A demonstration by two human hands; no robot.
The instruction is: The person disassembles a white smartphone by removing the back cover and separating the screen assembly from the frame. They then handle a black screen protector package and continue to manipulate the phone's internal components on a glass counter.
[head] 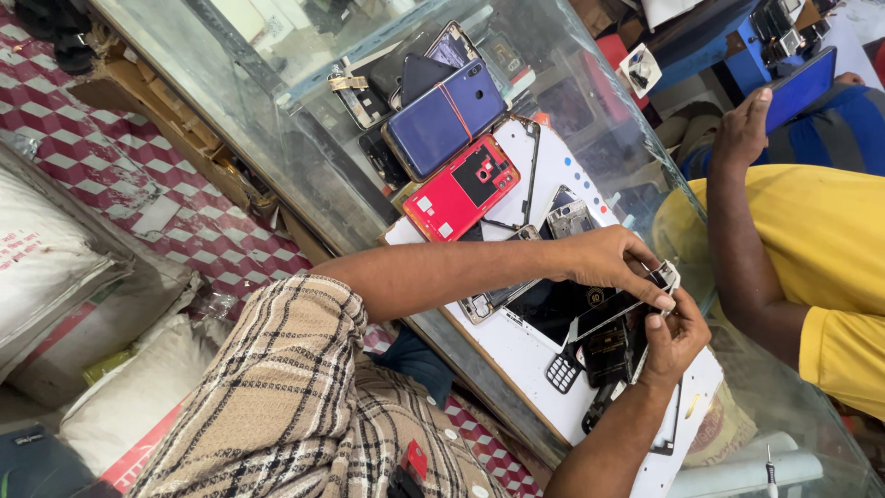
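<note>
The glass display counter (pixel 304 138) serves as the only container here: under its top lie a blue phone back with a red band (pixel 445 118), a dark phone (pixel 417 74) and other loose handsets, packed close together at about 11 o'clock from the hands. On the glass sits a white rectangular work board (pixel 516 355) carrying a red phone shell (pixel 458 191), a bare phone frame (pixel 572 219) and a small dark keypad piece (pixel 561 373).

The opened dark smartphone with its pale screen edge lifted (pixel 604 314) lies on that board directly under both hands, its long axis running from about 8 o'clock to 2 o'clock, the upper end pointing toward 2 o'clock. It looks glossy black, with the thin white-rimmed panel raised off the body.

The left hand (pixel 613 263) has thumb and forefinger pinched together on the phone's top corner. The right hand (pixel 675 339) comes up from 5 o'clock, fingertips closed on the same corner, touching the left.

At 3 o'clock another person in a yellow shirt (pixel 820 231) rests an arm on the glass, hand (pixel 742 129) holding a blue phone (pixel 800 88)
</note>
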